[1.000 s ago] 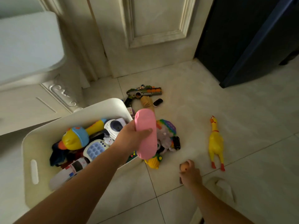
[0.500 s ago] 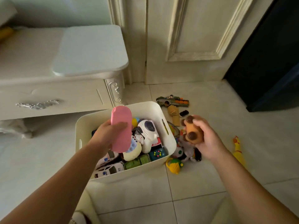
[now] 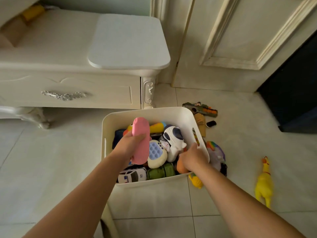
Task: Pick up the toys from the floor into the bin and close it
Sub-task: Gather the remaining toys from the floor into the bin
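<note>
A cream plastic bin (image 3: 178, 114) stands on the tiled floor, filled with several toys. My left hand (image 3: 127, 146) grips a pink oblong toy (image 3: 141, 138) above the bin's left half. My right hand (image 3: 193, 158) reaches inside the bin's right side, curled around a small orange-brown toy (image 3: 180, 167) that it mostly hides. On the floor right of the bin lie a toy gun (image 3: 200, 109), a rainbow pop toy (image 3: 215, 149), a small yellow toy (image 3: 195, 181) and a yellow rubber chicken (image 3: 264, 182).
A white cabinet with a drawer (image 3: 68, 90) stands behind the bin on the left, and the bin's white lid (image 3: 128, 42) lies on top of it. A cream door (image 3: 231, 40) is behind. Dark furniture (image 3: 295, 93) fills the right.
My right hand has carried the orange-brown toy from above the floor pile down into the bin. My left hand still holds the pink toy over the bin. The view has come closer.
</note>
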### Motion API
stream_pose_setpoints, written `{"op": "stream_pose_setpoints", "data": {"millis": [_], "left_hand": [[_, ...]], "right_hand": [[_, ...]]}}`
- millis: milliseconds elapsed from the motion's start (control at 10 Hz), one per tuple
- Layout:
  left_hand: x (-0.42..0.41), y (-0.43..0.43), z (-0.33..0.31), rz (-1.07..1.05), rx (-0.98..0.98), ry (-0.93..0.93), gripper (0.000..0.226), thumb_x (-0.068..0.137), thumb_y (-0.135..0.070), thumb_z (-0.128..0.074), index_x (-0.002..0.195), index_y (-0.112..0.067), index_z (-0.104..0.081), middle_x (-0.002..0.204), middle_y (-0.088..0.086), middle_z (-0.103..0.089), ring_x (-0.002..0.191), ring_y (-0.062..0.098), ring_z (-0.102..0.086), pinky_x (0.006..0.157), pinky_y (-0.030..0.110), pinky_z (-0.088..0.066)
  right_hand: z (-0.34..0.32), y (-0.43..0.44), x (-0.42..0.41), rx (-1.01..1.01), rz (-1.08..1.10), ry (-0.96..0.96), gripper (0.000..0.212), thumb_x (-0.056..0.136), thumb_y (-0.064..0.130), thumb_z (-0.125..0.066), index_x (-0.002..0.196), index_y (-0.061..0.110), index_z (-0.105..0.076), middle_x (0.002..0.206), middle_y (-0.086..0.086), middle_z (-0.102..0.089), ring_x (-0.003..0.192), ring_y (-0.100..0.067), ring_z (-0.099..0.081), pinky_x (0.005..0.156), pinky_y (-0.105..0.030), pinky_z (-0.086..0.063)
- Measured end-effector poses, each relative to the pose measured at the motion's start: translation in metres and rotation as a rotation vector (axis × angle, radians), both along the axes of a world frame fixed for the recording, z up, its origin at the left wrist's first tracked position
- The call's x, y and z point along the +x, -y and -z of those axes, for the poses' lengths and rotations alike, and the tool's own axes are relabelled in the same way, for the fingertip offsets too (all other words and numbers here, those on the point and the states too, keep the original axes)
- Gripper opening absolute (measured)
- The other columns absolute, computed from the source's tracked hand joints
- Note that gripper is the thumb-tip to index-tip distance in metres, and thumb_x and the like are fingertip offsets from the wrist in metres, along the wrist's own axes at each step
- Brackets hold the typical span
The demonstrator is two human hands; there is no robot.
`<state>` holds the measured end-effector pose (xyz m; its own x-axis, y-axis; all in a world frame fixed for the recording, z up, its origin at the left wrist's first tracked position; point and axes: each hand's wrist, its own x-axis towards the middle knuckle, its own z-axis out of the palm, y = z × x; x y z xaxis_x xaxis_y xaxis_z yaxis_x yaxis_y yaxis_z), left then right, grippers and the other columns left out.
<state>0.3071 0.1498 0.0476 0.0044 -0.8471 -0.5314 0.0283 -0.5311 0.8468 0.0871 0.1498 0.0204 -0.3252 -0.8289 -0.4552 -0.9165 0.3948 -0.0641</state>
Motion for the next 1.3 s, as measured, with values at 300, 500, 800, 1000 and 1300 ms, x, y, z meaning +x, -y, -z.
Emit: {"op": "stream_pose_setpoints", "data": {"millis": [300,500,800,1000,1300], "left_hand": [[-0.012,-0.001,0.0,0.041,0.163,-0.145,0.061,0.085,-0.062,-0.053,0.129,-0.02,-0.051,0.108,0.011,-0.067,0.097,0.023,-0.068,0.083,0.042,-0.052],[-0.029,-0.014,-0.008,0.135,0.153,-0.434,0.062,0.082,-0.075,-0.041,0.112,-0.028,-0.068,0.113,0.025,-0.061,0.105,0.022,-0.065,0.083,0.038,-0.054],[-0.039,-0.014,-0.004,0.27,0.078,-0.019,0.045,0.098,-0.041,-0.046,0.135,-0.017,-0.049,0.143,0.007,-0.046,0.132,0.023,-0.043,0.105,0.038,-0.037],[-0.045,-0.009,0.013,0.289,0.072,0.041,0.045,0.097,-0.038,-0.049,0.137,-0.018,-0.047,0.142,0.005,-0.046,0.132,0.022,-0.043,0.108,0.038,-0.037],[-0.065,-0.018,0.017,0.582,0.045,0.249,0.039,0.095,-0.038,-0.05,0.131,-0.023,-0.055,0.133,0.003,-0.055,0.116,0.02,-0.054,0.094,0.029,-0.043]], "right_hand": [[-0.011,-0.003,0.01,-0.16,-0.206,0.174,0.035,0.097,0.034,-0.045,0.126,0.017,-0.055,0.123,-0.008,-0.058,0.111,-0.028,-0.056,0.091,-0.036,-0.048],[-0.033,-0.011,0.059,0.094,-0.041,0.985,0.051,0.079,0.069,-0.052,0.124,0.047,-0.047,0.102,0.01,-0.067,0.079,-0.01,-0.068,0.065,-0.025,-0.055],[-0.035,0.038,0.01,-0.531,0.026,0.122,0.025,0.095,0.017,-0.051,0.116,0.002,-0.051,0.112,-0.025,-0.065,0.094,-0.039,-0.065,0.062,-0.026,-0.033],[-0.017,0.049,0.006,-0.388,-0.014,0.146,0.031,0.099,0.012,-0.047,0.129,0.005,-0.044,0.118,-0.019,-0.062,0.102,-0.036,-0.062,0.077,-0.039,-0.051],[-0.017,-0.001,-0.015,-0.215,-0.299,-0.07,0.039,0.098,0.008,-0.038,0.134,0.02,-0.047,0.131,-0.003,-0.049,0.113,-0.023,-0.052,0.075,-0.029,-0.036]]}}
